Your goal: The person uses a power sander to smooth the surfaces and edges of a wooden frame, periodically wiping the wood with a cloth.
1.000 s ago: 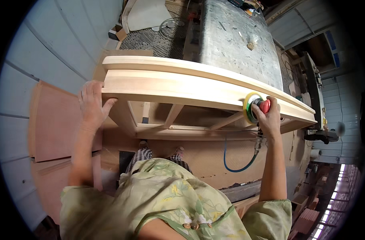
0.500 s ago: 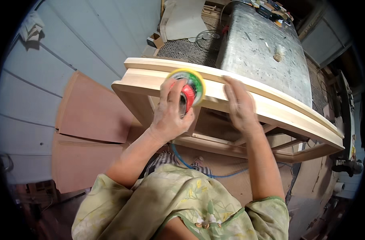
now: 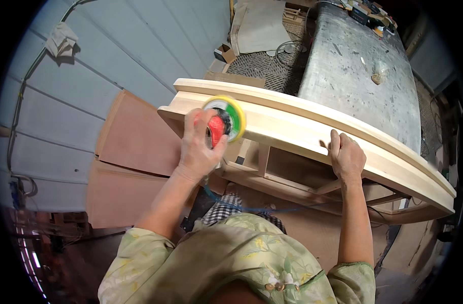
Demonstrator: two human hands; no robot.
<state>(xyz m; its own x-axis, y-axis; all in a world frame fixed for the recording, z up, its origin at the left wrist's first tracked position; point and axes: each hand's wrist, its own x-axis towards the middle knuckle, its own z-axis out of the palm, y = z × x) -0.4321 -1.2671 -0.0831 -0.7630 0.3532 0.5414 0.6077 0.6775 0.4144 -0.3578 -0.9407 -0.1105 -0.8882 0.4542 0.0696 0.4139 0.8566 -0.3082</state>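
Observation:
A pale wooden frame [image 3: 287, 114] with a long, stepped, curved top edge stretches across in front of me. Wrapped round the red body of a disc sander [image 3: 226, 121], my left hand [image 3: 196, 147] holds it at the frame's left part. The sander's round pad has a yellow rim and a green and white face; whether it touches the wood I cannot tell. Farther right, my right hand [image 3: 349, 158] is closed at the frame's front face. Beside its fingers shows a small brown piece, too small to name.
Behind the frame stands a long, stained grey table [image 3: 358, 71]. Brown boards [image 3: 135, 137] lean at the left by a pale panelled wall [image 3: 115, 45]. A blue hose [image 3: 262, 209] runs low across in front of me. An open small box [image 3: 225, 53] sits beyond the frame.
My right hand has gone from outstretched fingers to a closed hand and moved right along the frame. My left hand still holds the sander, now farther left along the wood. The whole view has shifted.

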